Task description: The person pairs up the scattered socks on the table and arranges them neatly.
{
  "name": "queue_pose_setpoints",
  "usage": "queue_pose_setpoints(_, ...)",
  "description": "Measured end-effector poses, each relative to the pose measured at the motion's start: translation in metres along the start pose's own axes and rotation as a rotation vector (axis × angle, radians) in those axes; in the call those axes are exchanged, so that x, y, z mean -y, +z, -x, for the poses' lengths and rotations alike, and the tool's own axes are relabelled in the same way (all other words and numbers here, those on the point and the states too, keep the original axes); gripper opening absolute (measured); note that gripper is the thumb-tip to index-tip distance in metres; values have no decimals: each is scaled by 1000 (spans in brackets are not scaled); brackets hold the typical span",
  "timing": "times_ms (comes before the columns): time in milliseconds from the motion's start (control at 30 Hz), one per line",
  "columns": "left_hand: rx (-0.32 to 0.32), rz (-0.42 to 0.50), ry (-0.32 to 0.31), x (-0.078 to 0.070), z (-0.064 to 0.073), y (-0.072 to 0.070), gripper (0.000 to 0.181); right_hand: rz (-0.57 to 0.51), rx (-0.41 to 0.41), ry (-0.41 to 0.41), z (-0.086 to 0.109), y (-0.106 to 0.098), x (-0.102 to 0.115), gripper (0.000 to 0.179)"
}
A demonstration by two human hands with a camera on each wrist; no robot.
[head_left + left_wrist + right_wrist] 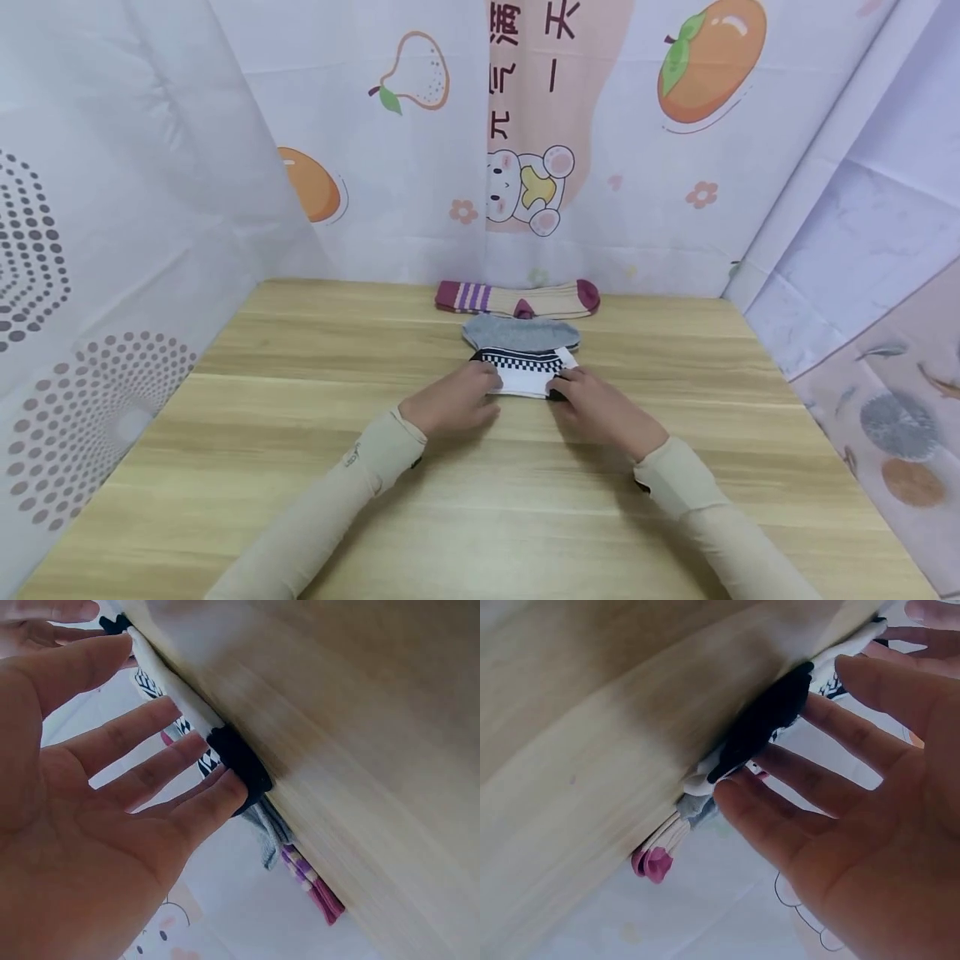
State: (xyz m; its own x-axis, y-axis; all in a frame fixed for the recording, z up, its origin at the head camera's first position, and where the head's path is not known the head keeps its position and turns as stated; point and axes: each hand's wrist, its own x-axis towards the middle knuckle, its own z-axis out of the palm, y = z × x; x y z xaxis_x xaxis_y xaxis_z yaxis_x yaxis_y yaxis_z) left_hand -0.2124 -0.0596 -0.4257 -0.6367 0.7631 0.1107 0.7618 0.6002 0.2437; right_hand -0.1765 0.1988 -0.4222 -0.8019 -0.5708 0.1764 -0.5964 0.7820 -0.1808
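Note:
A white sock [522, 382] with a black-and-white checkered band and black ends lies flat across the table. At its left end my left hand [456, 400] rests fingertips on the fabric. My right hand [603, 412] touches the opposite end in the same way. Both wrist views show fingers extended and spread, with fingertips against the black parts [238, 761] of the sock. Just behind it lies a grey sock [517, 335], partly overlapped by the white one. Farther back is a cream sock [543, 303] with maroon ends and purple stripes.
The wood-grain table [480, 517] carries the row of socks near its back edge. A printed curtain [420, 192] hangs behind it, with more patterned cloth [135, 275] along the left and a marbled covering [885, 217] on the right.

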Motion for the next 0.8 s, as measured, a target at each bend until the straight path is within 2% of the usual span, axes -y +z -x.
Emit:
queue_pose_setpoints(100,-46,-14,-4,2,11,-3,24,-2,-40,10,9,-5,0,28)
queue_pose_setpoints(233,-174,-73,-33,10,43,-16,34,2,-166,19,31,-16,-6,36)
queue_pose_setpoints(333,-268,-169,-99,19,66,-25,53,49,-225,72,50,-24,-16,52)
queue_pose_setpoints(433,-314,-283,-176,27,82,-29,79,126,-240,150,66,-29,-26,77)
queue_pose_setpoints(567,-338,-349,-221,34,91,-28,98,183,-266,212,76,-30,-37,100)
queue_pose_setpoints(800,-319,-355,-264,33,94,-26,103,207,-282,254,79,-28,-49,107)
